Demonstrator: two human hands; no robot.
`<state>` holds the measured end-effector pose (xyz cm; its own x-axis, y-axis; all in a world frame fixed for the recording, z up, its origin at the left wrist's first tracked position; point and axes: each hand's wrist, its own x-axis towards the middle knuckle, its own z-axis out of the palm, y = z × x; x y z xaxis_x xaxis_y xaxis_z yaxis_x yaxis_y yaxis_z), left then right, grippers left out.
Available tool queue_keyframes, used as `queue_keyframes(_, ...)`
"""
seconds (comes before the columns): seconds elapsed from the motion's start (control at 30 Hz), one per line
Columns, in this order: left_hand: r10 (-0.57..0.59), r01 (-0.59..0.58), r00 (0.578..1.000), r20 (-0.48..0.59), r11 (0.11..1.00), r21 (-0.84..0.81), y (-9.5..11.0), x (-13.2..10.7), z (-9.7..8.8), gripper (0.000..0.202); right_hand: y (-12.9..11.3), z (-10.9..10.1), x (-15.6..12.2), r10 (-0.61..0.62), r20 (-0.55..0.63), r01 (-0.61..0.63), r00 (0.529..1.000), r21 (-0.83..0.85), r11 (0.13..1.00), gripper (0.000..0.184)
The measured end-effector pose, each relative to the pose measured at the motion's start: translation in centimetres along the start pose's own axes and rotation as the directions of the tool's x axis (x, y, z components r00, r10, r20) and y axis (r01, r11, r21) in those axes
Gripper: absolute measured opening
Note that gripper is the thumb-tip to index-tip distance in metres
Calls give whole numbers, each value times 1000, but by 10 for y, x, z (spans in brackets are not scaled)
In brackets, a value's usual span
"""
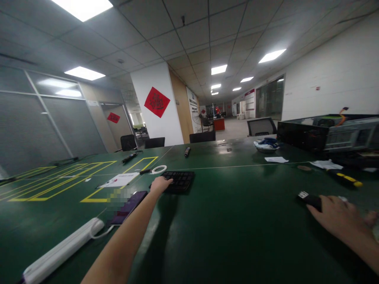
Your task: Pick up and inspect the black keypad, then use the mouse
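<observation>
On the green table, my left hand (160, 184) grips the near left edge of a flat black tray (179, 180) with a grid of compartments. Its thumb lies over the rim. Far to the right, my right hand (339, 215) is wrapped round a black hand-held object (314, 202) with a pale, slotted end pointing left. The fingers hide most of that object, and its exact kind does not show. A white ring, like a roll of tape (159, 169), lies just behind the tray. A dark purple phone-like slab (128, 207) lies beside my left forearm.
A long white object with a cord (63, 250) lies at the front left. Yellow tape outlines and a white sheet (120, 180) are behind it. At the right are an opened computer case (304, 132), a bowl with blue cloth (265, 146) and a yellow-black screwdriver (346, 178).
</observation>
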<state>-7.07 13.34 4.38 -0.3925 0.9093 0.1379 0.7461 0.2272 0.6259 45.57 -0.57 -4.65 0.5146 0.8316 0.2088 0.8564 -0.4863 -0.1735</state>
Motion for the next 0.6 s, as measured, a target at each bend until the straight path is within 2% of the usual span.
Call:
queue_keyframes(0.13,-43,31,998,42,968,249,5,24,10,34,-6,-6,-5,38,25,-37,999,-48,998,46)
queue_keyframes(0.3,-39,-15,990,138,930,368,13,31,19,43,-10,-16,-11,35,51,-33,998,-44,999,47)
queue_keyframes(0.47,16,-66,989,145,936,347,22,16,17,32,-5,-17,-9,-3,35,5,999,-35,999,50)
queue_keyframes(0.6,107,-144,978,181,967,208,35,-15,18,25,-5,-10,-1,-62,-63,64,996,30,998,50)
